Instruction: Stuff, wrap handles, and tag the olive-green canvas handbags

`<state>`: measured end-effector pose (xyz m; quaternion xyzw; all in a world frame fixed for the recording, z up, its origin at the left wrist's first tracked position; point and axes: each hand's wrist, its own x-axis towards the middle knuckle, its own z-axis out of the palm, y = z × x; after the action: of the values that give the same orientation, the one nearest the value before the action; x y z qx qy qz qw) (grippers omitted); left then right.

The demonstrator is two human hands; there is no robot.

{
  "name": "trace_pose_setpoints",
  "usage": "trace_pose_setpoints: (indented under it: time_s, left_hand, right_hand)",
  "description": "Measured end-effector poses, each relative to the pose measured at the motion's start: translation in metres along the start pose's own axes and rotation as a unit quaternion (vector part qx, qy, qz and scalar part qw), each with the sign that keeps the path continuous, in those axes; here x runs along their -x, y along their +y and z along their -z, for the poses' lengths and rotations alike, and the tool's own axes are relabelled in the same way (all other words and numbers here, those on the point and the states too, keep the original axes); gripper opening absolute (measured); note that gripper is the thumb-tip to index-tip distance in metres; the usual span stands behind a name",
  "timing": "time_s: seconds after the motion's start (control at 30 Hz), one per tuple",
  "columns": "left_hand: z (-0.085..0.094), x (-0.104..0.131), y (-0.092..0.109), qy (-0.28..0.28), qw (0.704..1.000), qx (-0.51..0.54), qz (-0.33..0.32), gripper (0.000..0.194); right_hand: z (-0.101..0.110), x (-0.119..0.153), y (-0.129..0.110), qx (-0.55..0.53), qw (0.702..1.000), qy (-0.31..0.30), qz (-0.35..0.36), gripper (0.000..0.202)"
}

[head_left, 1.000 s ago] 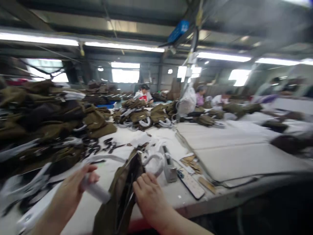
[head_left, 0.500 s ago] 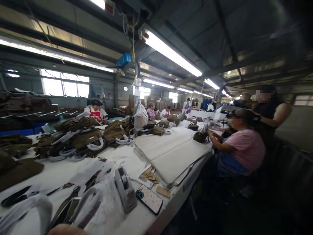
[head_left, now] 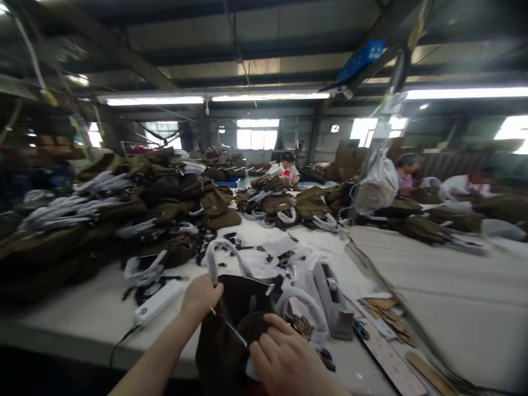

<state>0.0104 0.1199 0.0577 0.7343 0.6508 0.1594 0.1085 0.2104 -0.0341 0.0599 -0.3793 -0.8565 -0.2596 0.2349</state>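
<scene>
A dark olive bag (head_left: 218, 352) with an open zipper stands at the table's front edge, its handle (head_left: 225, 247) wrapped in white material. My left hand (head_left: 202, 297) grips the bag's rim at the left, near the handle's base. On the right side of the opening, my right hand (head_left: 280, 346) has its fingers closed on the bag's edge. A round dark piece shows inside the opening between the hands. The lower part of the bag runs out of view.
Olive bags are heaped at the left (head_left: 103, 220) and back. A white power strip (head_left: 159, 301) lies left of my hands. To the right are a tape dispenser (head_left: 332, 302), a phone (head_left: 388, 357), cardboard tags (head_left: 388, 316) and white sheets (head_left: 445, 291). People sit farther back.
The view has swung left. Both hands are now on the bag in front; before, only a bit of one hand showed at the bottom edge.
</scene>
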Motion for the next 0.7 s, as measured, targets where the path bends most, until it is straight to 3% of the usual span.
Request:
trace_pose_setpoints:
  time_s: [0.1,0.2,0.33,0.4,0.47,0.53,0.6,0.63,0.67,0.7]
  left_hand:
    - [-0.008,-0.001,0.003,0.028,0.999,-0.016,-0.003,0.026]
    - [-0.011,0.001,-0.002,0.044,0.999,-0.025,0.003,0.035]
    - [-0.008,-0.003,-0.016,0.042,0.999,0.000,-0.004,0.056]
    - [-0.008,-0.002,-0.019,0.057,0.998,0.022,-0.016,0.071]
    - [-0.009,0.003,-0.019,0.146,0.987,0.029,-0.057,0.092]
    - [-0.011,0.015,-0.015,0.299,0.942,0.031,-0.147,0.101]
    - [-0.013,0.030,-0.009,0.404,0.876,0.061,-0.258,0.076]
    - [-0.014,0.037,-0.004,0.398,0.860,0.110,-0.299,0.056]
    - [-0.015,0.042,0.001,0.315,0.881,0.184,-0.303,0.037]
    - [-0.015,0.045,0.008,0.162,0.908,0.266,-0.282,0.028]
  right_hand:
    - [-0.005,0.006,-0.007,-0.037,0.999,-0.001,-0.030,0.021]
    - [0.012,0.007,-0.001,-0.116,0.988,-0.038,-0.095,0.026]
    - [0.045,0.000,0.027,-0.209,0.950,-0.139,-0.186,0.054]
    - [0.050,-0.005,0.043,-0.217,0.936,-0.177,-0.213,0.050]
    - [0.044,-0.010,0.056,-0.203,0.934,-0.197,-0.217,0.034]
    - [0.027,-0.012,0.062,-0.180,0.944,-0.197,-0.194,0.020]
    - [0.004,-0.010,0.065,-0.149,0.962,-0.180,-0.141,0.010]
    - [-0.008,-0.009,0.065,-0.128,0.971,-0.171,-0.106,0.007]
    - [-0.018,-0.007,0.065,-0.102,0.979,-0.161,-0.073,0.006]
    - [-0.027,-0.005,0.065,-0.078,0.985,-0.150,-0.044,0.009]
